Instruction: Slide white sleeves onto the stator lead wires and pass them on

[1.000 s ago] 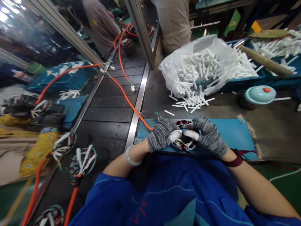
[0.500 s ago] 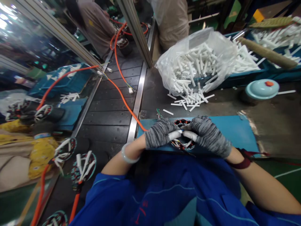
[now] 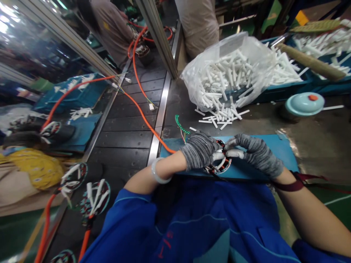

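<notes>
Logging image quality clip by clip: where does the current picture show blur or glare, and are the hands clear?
Head view: the upper left is smeared, with overexposed lights; head view, centre: the metal rail shines brightly, while left hand and right hand read fairly clearly, though fingertip detail is soft.

plastic bag (image 3: 233, 47) blocks ahead; right hand (image 3: 255, 153) has room to its right.

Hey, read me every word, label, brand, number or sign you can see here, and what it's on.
No text reads with certainty.
Red characters on the blue smock: too blurred and slanted to read.
Wire-wound stator: no readable label.
Clear plastic bag: no readable print.
Light-blue lid: no readable lettering.
</notes>
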The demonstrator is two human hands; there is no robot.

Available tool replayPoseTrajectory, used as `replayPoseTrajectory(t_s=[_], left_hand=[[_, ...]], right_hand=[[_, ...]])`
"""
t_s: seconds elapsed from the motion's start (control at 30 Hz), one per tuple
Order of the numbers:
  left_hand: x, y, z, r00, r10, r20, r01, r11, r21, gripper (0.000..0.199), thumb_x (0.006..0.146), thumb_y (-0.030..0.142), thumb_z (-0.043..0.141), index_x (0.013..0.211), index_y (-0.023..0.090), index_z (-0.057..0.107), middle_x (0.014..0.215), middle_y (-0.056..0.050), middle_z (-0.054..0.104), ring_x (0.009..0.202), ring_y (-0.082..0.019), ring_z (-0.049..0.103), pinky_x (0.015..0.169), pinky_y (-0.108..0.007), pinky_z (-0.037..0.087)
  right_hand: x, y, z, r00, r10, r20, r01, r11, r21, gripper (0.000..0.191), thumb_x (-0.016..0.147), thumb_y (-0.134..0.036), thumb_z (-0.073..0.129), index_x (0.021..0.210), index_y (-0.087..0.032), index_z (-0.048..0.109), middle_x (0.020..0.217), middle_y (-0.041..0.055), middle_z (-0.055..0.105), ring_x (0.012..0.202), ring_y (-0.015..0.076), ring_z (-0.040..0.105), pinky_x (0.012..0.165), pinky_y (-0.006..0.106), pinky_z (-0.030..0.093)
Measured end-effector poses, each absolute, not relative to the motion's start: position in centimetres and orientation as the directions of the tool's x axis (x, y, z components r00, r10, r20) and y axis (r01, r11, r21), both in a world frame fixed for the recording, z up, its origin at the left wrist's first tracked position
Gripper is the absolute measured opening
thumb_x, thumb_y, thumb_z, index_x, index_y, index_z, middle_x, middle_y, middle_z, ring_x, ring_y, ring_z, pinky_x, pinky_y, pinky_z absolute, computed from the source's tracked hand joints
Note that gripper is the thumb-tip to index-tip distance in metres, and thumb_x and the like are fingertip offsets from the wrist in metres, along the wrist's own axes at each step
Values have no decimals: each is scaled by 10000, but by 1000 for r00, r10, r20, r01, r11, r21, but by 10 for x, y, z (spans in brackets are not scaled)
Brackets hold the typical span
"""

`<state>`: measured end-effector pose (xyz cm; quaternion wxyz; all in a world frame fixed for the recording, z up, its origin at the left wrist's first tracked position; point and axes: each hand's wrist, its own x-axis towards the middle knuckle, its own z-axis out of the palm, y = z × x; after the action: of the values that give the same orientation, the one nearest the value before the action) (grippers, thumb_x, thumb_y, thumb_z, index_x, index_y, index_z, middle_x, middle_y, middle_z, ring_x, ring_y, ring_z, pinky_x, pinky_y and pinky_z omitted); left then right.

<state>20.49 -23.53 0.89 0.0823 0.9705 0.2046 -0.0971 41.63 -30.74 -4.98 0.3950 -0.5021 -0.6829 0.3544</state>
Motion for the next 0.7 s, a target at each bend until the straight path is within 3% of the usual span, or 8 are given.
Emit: replayPoseTrajectory(t_s=[0.13, 0.33, 0.5, 0.7], left_hand=[[206, -237, 9, 909, 388, -154, 405, -909, 98, 537, 1053, 509, 349, 952, 151, 736, 917, -115, 736, 836, -248, 666, 782, -383, 464], [187, -245, 15, 849, 469, -244, 499, -863, 76, 386, 1025, 469, 492, 1133, 183, 727, 1021, -95, 758, 950, -271, 687, 844, -391, 502], [193, -240, 0, 831, 452, -323, 501, -861, 84, 475, 1053, 492, 394, 1057, 149, 722, 983, -116, 754, 929, -286, 693, 855, -420, 511], [220, -239, 3, 878, 355, -321, 408, -906, 114, 530, 1058, 526, 341, 1050, 141, 706, 929, -112, 753, 840, -252, 698, 759, -360, 502]], right_hand=[[415, -309, -54, -148, 975, 166, 357, 209, -910, 348, 842, -571, 748, 908, -230, 771, 872, 51, 774, 803, 222, 723, 785, 360, 589], [412, -313, -55, -117, 974, 194, 345, 223, -912, 288, 850, -510, 765, 946, -238, 772, 883, 36, 770, 814, 212, 718, 819, 367, 586], [409, -312, -52, -80, 980, 184, 368, 200, -908, 340, 832, -561, 762, 890, -226, 764, 838, 38, 766, 779, 217, 717, 780, 372, 581], [409, -316, -59, -49, 982, 181, 326, 187, -927, 306, 829, -521, 779, 898, -223, 763, 853, 38, 766, 798, 214, 714, 810, 373, 586]])
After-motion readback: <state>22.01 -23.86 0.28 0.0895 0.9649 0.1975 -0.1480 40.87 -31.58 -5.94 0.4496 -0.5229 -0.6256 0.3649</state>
